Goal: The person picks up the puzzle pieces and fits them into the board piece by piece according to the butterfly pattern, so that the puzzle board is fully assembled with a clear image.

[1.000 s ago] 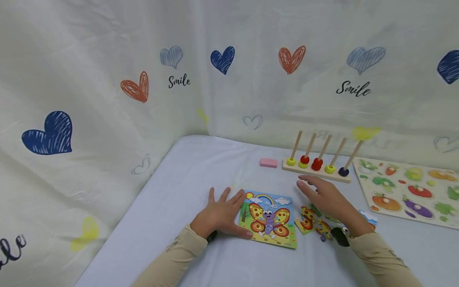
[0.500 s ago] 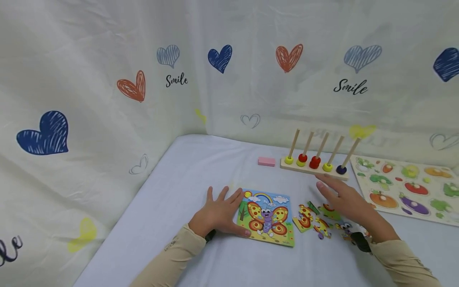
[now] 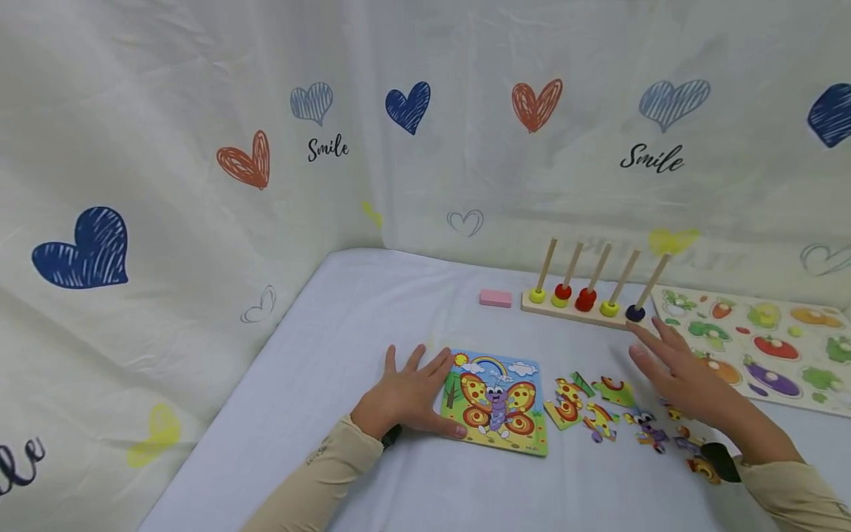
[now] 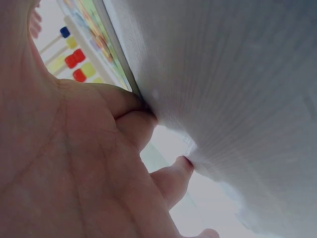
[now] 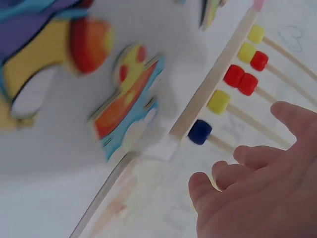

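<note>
A square butterfly puzzle board (image 3: 497,403) lies on the white table. My left hand (image 3: 408,399) rests spread at its left edge, the thumb over its lower left corner and fingertips by its upper left; in the left wrist view, fingertips (image 4: 143,121) touch the cloth beside the board's edge. My right hand (image 3: 691,380) hovers with fingers extended over the right part of the loose pieces, holding nothing. Several jigsaw pieces (image 3: 600,423) lie scattered right of the board. In the right wrist view a blue, orange and yellow piece (image 5: 129,104) lies below the hand.
A wooden peg stand (image 3: 578,310) with coloured beads stands at the back. Left of it lies a pink block (image 3: 495,298). On the right is a vegetable puzzle board (image 3: 771,347). A white curtain (image 3: 425,177) with hearts hangs behind and at the left.
My right hand has moved to the right over the loose pieces, uncovering more of them. My left hand has stayed at the butterfly board.
</note>
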Demonstrator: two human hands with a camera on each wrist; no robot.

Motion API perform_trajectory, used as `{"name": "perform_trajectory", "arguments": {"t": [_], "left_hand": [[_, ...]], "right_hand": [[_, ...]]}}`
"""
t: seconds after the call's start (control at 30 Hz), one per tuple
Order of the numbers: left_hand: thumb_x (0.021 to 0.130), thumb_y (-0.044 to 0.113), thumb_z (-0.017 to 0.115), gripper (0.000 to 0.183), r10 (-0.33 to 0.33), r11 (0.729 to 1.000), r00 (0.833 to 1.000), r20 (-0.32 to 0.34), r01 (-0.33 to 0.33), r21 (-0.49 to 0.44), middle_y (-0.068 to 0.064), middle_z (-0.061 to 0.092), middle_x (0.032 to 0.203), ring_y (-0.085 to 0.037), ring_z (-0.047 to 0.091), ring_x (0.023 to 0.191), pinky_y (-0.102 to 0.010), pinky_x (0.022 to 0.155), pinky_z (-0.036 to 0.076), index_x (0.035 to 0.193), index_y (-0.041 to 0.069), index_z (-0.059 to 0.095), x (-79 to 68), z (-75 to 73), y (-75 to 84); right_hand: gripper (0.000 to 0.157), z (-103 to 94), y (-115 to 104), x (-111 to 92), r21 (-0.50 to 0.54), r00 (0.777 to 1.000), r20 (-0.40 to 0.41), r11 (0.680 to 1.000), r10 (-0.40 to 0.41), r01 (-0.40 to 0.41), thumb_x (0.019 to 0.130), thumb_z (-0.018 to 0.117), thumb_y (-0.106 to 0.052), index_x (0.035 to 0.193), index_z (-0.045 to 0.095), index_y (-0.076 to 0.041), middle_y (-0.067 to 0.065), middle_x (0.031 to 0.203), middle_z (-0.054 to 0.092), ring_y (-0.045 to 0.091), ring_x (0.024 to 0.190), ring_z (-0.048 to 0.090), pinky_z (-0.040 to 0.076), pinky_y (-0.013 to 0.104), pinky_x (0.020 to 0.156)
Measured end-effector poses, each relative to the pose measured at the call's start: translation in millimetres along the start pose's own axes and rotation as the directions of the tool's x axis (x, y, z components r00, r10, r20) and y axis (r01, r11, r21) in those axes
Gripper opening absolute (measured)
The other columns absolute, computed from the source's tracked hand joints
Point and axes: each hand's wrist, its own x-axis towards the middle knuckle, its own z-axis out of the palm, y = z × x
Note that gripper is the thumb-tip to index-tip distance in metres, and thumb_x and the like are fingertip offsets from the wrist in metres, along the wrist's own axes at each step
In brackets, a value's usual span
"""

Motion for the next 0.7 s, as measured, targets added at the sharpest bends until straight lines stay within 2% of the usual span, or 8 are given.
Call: {"name": "perform_trajectory", "arguments": {"t": [0.2, 0.37, 0.57, 0.7], "left_hand": [[0.083, 0.079, 0.074, 0.119, -0.001, 1.0, 1.0, 0.008, 0.001, 0.001, 0.007, 0.016, 0.179, -0.034, 0.01, 0.164, -0.073, 0.122, 0.0, 0.174, 0.023, 0.021, 0.5, -0.4, 0.0], [0.083, 0.079, 0.074, 0.119, 0.002, 1.0, 1.0, 0.01, -0.002, 0.001, 0.007, 0.016, 0.179, -0.034, 0.01, 0.164, -0.074, 0.122, 0.0, 0.174, 0.022, 0.021, -0.8, -2.7, 0.3], [0.084, 0.079, 0.073, 0.119, 0.001, 1.0, 1.0, 0.011, -0.001, 0.007, 0.006, 0.016, 0.179, -0.034, 0.011, 0.164, -0.074, 0.122, 0.001, 0.174, 0.022, 0.021, -2.0, -4.1, 0.7], [0.083, 0.079, 0.074, 0.118, -0.001, 1.0, 1.0, 0.011, 0.001, 0.008, 0.007, 0.016, 0.179, -0.034, 0.011, 0.164, -0.074, 0.122, 0.002, 0.173, 0.022, 0.022, -1.9, -3.7, 1.2]], "right_hand": [[0.071, -1.6, 17, -9, -0.016, 1.0, -0.002, 1.0, -0.006, 0.006, 0.116, 0.046, -0.038, 0.171, 0.016, -0.004, 0.04, 0.169, -0.013, 0.068, 0.15, -0.01, 0.013, 0.093, 0.1], [0.081, -0.5, 28, -18, -0.085, 1.0, -0.024, 0.996, -0.02, 0.018, 0.112, 0.059, -0.034, 0.171, 0.011, -0.007, 0.043, 0.167, -0.012, 0.071, 0.148, -0.009, 0.012, 0.093, 0.1], [0.091, 2.1, 35, -26, -0.157, 0.996, -0.058, 0.986, -0.065, 0.055, 0.104, 0.073, -0.024, 0.171, 0.014, -0.007, 0.044, 0.167, -0.007, 0.073, 0.147, -0.003, 0.006, 0.091, 0.105], [0.094, 3.6, 38, -30, -0.159, 0.995, -0.056, 0.985, -0.083, 0.073, 0.097, 0.08, -0.015, 0.169, 0.021, -0.004, 0.044, 0.167, -0.007, 0.076, 0.145, -0.002, 0.001, 0.087, 0.109]]}}
